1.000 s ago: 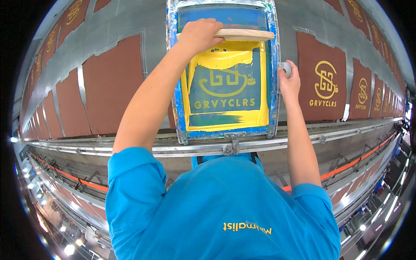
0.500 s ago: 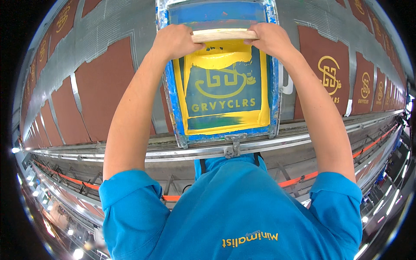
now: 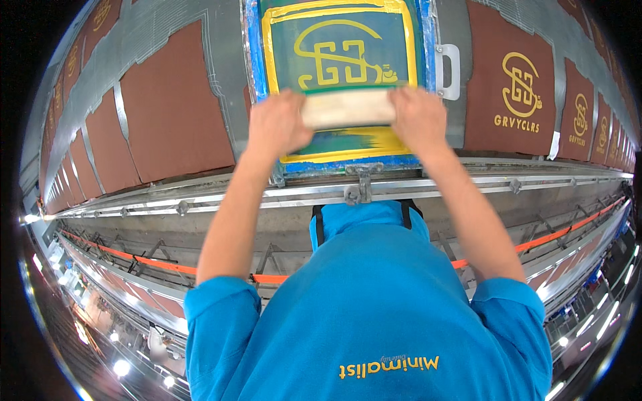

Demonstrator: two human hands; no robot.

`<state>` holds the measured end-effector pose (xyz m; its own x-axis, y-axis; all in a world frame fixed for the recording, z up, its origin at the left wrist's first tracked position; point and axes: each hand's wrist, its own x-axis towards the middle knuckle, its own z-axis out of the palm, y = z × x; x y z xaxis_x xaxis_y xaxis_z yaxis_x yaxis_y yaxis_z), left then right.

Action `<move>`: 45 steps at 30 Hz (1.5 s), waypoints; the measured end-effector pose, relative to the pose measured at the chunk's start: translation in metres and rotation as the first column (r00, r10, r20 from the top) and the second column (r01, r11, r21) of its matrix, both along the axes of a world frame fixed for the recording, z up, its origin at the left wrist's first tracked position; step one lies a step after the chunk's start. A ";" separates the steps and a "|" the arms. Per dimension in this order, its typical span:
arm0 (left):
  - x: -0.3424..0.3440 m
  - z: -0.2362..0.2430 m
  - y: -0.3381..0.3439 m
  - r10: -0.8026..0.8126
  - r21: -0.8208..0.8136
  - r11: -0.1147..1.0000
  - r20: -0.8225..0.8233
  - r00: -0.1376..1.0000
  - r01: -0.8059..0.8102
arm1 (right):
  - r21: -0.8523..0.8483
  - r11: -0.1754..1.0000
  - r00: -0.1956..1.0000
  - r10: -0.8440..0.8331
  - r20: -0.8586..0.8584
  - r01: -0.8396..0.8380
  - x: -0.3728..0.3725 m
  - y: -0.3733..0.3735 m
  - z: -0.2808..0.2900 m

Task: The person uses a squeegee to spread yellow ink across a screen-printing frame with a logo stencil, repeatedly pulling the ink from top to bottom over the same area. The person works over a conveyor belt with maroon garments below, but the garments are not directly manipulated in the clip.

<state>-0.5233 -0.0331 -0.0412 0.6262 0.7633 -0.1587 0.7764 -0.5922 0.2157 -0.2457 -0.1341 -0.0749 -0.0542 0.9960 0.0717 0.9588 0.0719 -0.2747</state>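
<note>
My left hand [image 3: 279,123] grips the left end of a wide, pale wooden squeegee [image 3: 348,107] with a green strip along its far edge. My right hand [image 3: 420,120] is closed round its right end; both hands are slightly blurred. The squeegee lies across the lower part of a printing screen [image 3: 334,30] in a blue-smeared metal frame [image 3: 254,27]. A yellow emblem shows on the mesh beyond the blade, bordered by yellow ink. Green and yellow smears lie between the squeegee and the frame's near end.
Plain brown fabric panels [image 3: 170,113] line the grey bench on the left; panels printed in yellow [image 3: 509,93] line the right. A white handle [image 3: 451,71] juts from the screen's right side. A metal rail [image 3: 267,197] with a clamp [image 3: 356,187] runs along the near edge, above an orange strip [image 3: 481,257].
My right hand left the screen's side and took the squeegee's right end. Both hands then pulled the squeegee from the far end toward me, sweeping away the yellow band above the emblem.
</note>
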 end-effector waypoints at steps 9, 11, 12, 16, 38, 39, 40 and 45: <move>0.001 0.050 -0.008 -0.107 -0.335 0.942 -0.273 0.956 0.010 | -0.227 0.964 0.987 0.119 -0.104 -0.140 0.005 -0.015 0.039; 0.016 0.058 0.035 -0.149 -0.391 0.921 -0.333 0.931 0.008 | -0.182 0.977 0.990 0.093 -0.106 -0.111 0.020 0.025 0.041; 0.022 0.055 0.058 -0.145 -0.358 0.933 -0.315 0.938 0.024 | -0.179 0.980 0.994 0.073 -0.082 -0.087 0.025 0.048 0.050; 0.048 0.055 0.147 -0.115 -0.236 0.970 -0.274 0.955 0.049 | -0.216 0.976 0.999 -0.020 -0.043 0.010 0.045 0.141 0.061; 0.015 0.017 0.040 0.114 -0.122 0.984 -0.156 0.981 -0.133 | 0.023 0.999 0.999 -0.027 0.027 0.026 0.004 0.045 0.006; 0.006 0.016 0.010 0.132 -0.137 0.979 -0.137 0.982 -0.151 | 0.035 0.999 1.000 -0.013 -0.013 0.014 -0.004 0.014 0.005; -0.002 0.014 -0.019 0.126 -0.097 0.986 -0.066 0.990 -0.132 | 0.027 0.999 0.999 -0.016 -0.035 0.017 -0.010 -0.012 0.006; -0.012 0.026 -0.084 0.144 -0.117 0.982 -0.014 0.989 -0.145 | -0.024 0.999 0.992 0.019 -0.123 -0.022 -0.019 -0.086 0.022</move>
